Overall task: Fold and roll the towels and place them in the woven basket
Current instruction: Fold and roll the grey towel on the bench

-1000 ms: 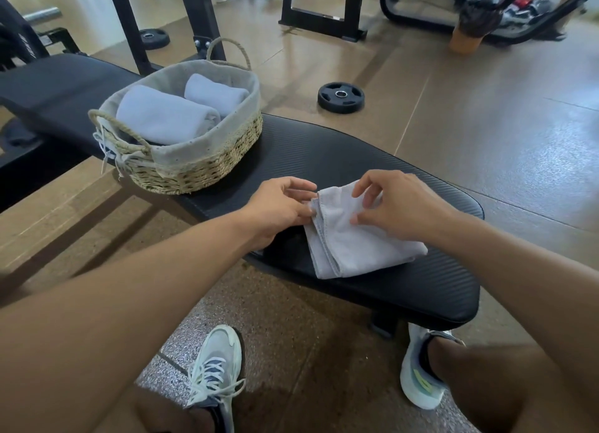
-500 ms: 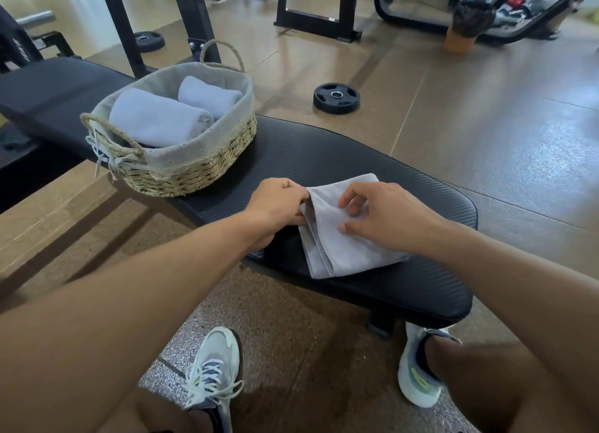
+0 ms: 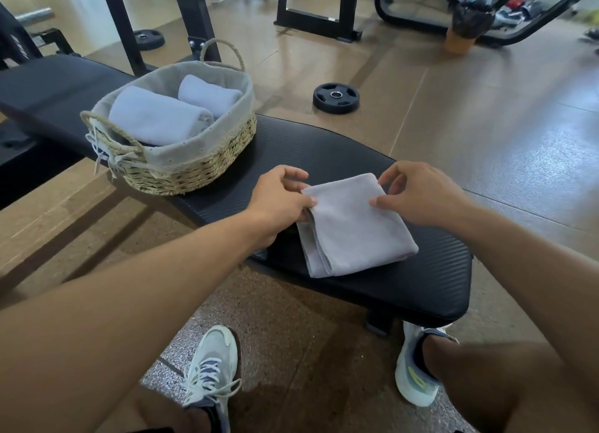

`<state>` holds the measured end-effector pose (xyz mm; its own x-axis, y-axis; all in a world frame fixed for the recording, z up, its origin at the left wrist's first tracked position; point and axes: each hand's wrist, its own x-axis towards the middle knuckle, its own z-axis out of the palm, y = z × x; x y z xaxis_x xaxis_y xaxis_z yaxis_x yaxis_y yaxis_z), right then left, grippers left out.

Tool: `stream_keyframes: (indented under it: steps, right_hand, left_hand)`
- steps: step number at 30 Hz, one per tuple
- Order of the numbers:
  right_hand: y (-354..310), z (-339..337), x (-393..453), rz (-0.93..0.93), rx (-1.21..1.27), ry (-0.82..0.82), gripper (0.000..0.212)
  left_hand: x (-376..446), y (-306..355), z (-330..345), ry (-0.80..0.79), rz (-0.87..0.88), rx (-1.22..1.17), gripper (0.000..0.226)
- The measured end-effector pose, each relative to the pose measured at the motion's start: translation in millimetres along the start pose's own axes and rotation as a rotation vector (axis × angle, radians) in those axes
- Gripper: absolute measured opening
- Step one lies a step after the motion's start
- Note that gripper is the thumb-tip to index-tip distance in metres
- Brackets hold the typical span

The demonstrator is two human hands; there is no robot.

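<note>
On black bench (image 3: 340, 147) | folded grey towel (image 3: 353, 228) flat | left hand (image 3: 278, 202) pinches left edge | right hand (image 3: 418, 196) pinches far corner | woven basket (image 3: 194, 170) nearby

The folded grey towel (image 3: 353, 228) is soft, matt cloth. The woven straw basket (image 3: 194, 170) looks rough, lined with grey fabric. The black padded bench (image 3: 405, 283) shows ribbed, faintly shiny vinyl. The brown floor (image 3: 486, 125) is smooth and glossy.
</note>
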<state>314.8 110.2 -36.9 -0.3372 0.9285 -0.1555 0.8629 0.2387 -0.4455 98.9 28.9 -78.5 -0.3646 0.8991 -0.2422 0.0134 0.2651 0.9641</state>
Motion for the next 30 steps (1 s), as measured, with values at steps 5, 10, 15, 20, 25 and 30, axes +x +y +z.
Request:
stream_keyframes:
  steps: [5, 10, 15, 20, 25, 30]
  right_hand:
    - [8, -2, 3, 0.080, -0.066, -0.108, 0.049]
    - [3, 7, 0, 0.085, -0.166, -0.233, 0.062]
    - [4, 7, 1, 0.097, -0.200, -0.276, 0.060]
    - [4, 2, 1, 0.110, -0.098, -0.345, 0.042]
    - [4, -1, -3, 0.109, -0.066, -0.353, 0.041]
    - [6, 3, -3, 0.144, -0.039, -0.428, 0.048]
  left_hand:
    - [7, 23, -10, -0.025, 0.018, -0.015, 0.037]
    - [11, 7, -20, -0.013, -0.034, 0.106, 0.039]
    - [11, 5, -20, -0.017, -0.020, 0.128, 0.041]
    - [12, 11, -19, -0.040, -0.077, 0.017, 0.042]
    - [11, 4, -18, -0.035, -0.023, 0.157, 0.035]
    - [18, -9, -25, 0.015, 0.123, 0.630, 0.034]
